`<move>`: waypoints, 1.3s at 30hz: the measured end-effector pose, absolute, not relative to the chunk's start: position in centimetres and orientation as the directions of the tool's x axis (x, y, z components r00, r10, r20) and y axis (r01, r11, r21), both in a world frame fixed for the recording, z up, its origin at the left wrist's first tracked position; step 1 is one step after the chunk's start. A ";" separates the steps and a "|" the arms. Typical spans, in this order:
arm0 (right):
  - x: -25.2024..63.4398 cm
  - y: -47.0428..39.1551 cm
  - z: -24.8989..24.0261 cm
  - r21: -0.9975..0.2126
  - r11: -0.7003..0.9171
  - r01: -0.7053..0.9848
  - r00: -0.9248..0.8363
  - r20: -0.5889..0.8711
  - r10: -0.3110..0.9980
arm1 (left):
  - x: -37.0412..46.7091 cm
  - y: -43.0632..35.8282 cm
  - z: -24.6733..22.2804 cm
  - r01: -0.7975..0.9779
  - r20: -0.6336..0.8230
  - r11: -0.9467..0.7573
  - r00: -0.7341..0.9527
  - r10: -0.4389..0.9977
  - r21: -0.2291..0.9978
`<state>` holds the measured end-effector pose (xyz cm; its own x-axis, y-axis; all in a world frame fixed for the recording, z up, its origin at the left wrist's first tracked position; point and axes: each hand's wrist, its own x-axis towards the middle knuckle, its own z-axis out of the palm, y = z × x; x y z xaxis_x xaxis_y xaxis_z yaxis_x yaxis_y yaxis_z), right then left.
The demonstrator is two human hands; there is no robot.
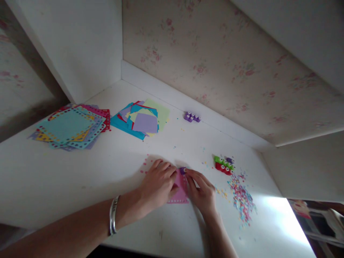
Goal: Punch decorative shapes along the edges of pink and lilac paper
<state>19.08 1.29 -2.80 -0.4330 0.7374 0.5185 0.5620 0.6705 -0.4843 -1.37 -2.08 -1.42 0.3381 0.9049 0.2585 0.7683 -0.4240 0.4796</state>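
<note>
A pink paper square [178, 195] with holes along its edges lies on the white table, partly hidden by my hands. My left hand [161, 181] presses on its left side, fingers bent over the paper. At its upper right corner sits a small purple punch [182, 170]. My right hand [201, 190] holds this punch between thumb and fingertips. Pink paper dots [143, 171] lie just left of my left hand.
Punched squares [67, 125] are piled at the far left, beside plain coloured sheets [146, 123]. Purple punches [192, 116] stand near the wall. Green and red punches [224, 166] sit at the right, above a heap of confetti [243, 199].
</note>
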 end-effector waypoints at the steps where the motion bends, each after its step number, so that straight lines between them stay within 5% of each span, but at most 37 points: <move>1: 19.0 1.2 -2.7 -0.482 0.666 0.570 -0.431 0.515 0.741 | -1.4 -2.1 -1.5 0.767 0.261 -0.427 0.340 0.903 0.478; 31: 18.0 1.6 -2.8 -0.359 0.675 0.645 -0.515 0.448 0.731 | -1.7 -1.8 -0.5 0.791 0.214 -0.399 0.337 0.917 0.465; 39: 20.2 1.8 -2.7 -0.357 0.573 0.738 -0.342 0.535 0.773 | -1.7 -1.7 -0.6 0.794 0.199 -0.392 0.338 0.920 0.465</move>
<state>20.18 1.78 -2.70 -0.3415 0.7728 0.5349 0.7377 0.5731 -0.3569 -1.75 -1.71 -0.58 0.3378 0.9200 0.1988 0.7939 -0.3919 0.4649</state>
